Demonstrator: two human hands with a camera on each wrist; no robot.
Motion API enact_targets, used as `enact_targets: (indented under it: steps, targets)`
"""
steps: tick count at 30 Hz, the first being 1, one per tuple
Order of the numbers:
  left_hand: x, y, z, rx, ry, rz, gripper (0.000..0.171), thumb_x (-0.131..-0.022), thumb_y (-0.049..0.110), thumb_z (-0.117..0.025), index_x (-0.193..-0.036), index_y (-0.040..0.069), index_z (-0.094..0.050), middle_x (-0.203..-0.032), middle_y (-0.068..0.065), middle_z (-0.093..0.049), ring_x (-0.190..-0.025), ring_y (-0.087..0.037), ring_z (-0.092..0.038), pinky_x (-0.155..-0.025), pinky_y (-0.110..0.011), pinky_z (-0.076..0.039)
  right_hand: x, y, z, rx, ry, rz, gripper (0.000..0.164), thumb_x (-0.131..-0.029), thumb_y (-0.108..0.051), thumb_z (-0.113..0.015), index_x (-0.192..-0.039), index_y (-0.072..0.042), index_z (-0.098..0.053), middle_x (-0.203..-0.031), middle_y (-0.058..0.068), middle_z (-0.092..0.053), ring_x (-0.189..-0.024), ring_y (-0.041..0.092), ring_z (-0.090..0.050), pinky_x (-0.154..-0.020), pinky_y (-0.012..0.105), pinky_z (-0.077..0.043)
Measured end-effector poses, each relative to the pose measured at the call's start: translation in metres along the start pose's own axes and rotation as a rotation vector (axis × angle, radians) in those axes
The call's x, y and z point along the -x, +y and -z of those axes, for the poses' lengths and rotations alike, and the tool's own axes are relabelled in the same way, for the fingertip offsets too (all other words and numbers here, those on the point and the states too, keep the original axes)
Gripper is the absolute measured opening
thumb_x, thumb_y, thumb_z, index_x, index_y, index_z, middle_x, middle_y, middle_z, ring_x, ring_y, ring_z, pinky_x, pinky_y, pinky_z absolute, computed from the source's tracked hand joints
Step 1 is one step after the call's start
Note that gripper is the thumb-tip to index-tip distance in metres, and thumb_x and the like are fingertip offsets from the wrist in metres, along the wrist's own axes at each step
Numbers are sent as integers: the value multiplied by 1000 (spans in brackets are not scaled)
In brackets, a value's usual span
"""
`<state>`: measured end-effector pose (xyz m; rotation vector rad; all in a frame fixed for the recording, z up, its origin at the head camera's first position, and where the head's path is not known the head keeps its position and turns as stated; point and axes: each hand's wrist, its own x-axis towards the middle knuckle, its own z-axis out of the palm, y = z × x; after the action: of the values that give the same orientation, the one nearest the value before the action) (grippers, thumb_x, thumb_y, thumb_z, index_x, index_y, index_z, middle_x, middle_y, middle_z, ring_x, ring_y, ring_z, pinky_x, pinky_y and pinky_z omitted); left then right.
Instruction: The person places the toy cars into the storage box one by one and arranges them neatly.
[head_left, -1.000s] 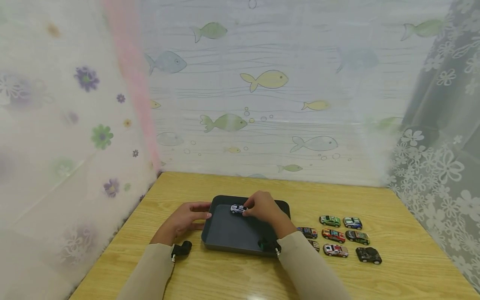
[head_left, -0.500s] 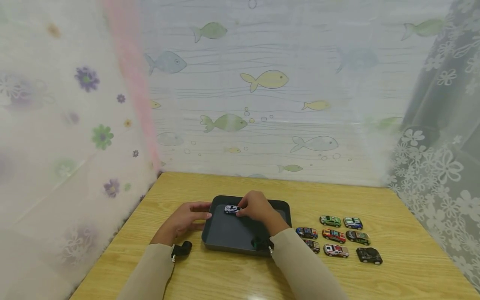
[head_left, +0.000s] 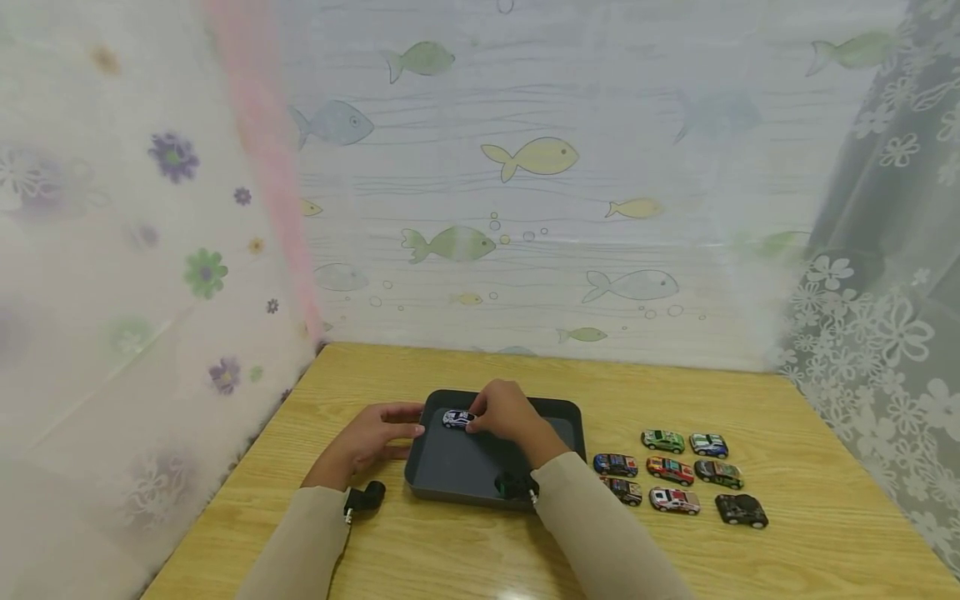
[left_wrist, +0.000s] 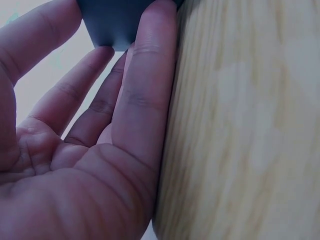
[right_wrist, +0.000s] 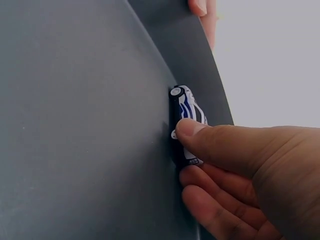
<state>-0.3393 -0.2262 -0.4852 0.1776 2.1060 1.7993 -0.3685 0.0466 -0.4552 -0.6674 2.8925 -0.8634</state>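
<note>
A small white toy car with blue and dark markings (head_left: 457, 418) is near the far left corner of a dark grey tray (head_left: 465, 467). My right hand (head_left: 510, 417) pinches its rear end between thumb and fingers. In the right wrist view the toy car (right_wrist: 189, 107) sits low against the tray's side wall (right_wrist: 192, 55), its wheels at the tray floor. My left hand (head_left: 367, 437) rests against the tray's left side, fingers fairly straight and thumb tip at the rim. In the left wrist view the fingertips touch the tray's outside (left_wrist: 112, 22), with one finger along the table.
Several toy cars stand on the wooden table (head_left: 420, 558) right of the tray, among them a red one (head_left: 670, 471), a green one (head_left: 662, 441) and a black one (head_left: 741, 510). A fish-patterned curtain (head_left: 525, 250) hangs behind the table.
My right hand has moved left inside the tray with the white toy car, toward the left wall. My left hand stays at the tray's left side.
</note>
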Motion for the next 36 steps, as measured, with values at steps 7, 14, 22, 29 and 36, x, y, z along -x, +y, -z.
enact_targets:
  steps: [7, 14, 22, 29, 36]
  targets:
    - [-2, -2, 1, -2, -3, 0, 63, -97, 21, -75, -152, 5, -50, -156, -21, -48, -128, -28, -62, -96, -45, -61, 0, 0, 1, -2, -15, -16, 21, -81, -24, -91, -99, -16, -84, -92, -3, -78, -83, 14, -69, -74, 32, -60]
    - [-2, -3, 0, 21, -12, 0, 63, -97, 19, -75, -152, 2, -50, -155, -21, -49, -125, -26, -64, -97, -45, -60, 4, 4, 7, -32, -25, -21, 31, -81, -26, -91, -107, -13, -82, -100, 0, -78, -92, 16, -71, -79, 35, -61]
    - [-3, -3, 0, 31, -21, -1, 63, -97, 20, -75, -152, 2, -50, -155, -21, -49, -125, -24, -64, -98, -44, -60, 16, 16, 23, -43, -31, -2, 33, -83, -26, -89, -112, -13, -80, -104, 0, -78, -95, 16, -72, -81, 36, -62]
    - [-3, -3, 0, 32, -17, 5, 62, -97, 19, -75, -151, 2, -50, -155, -21, -49, -126, -24, -64, -98, -44, -60, 31, 31, 41, -26, 22, 2, 35, -83, -32, -89, -114, -16, -80, -106, -5, -78, -98, 13, -72, -86, 36, -61]
    - [-2, -2, -1, 34, -11, 6, 62, -97, 19, -75, -151, 1, -50, -154, -22, -49, -125, -25, -64, -99, -44, -60, 54, 38, 63, -32, 70, -7, 35, -86, -31, -87, -117, -15, -80, -110, -4, -77, -104, 20, -72, -88, 40, -61]
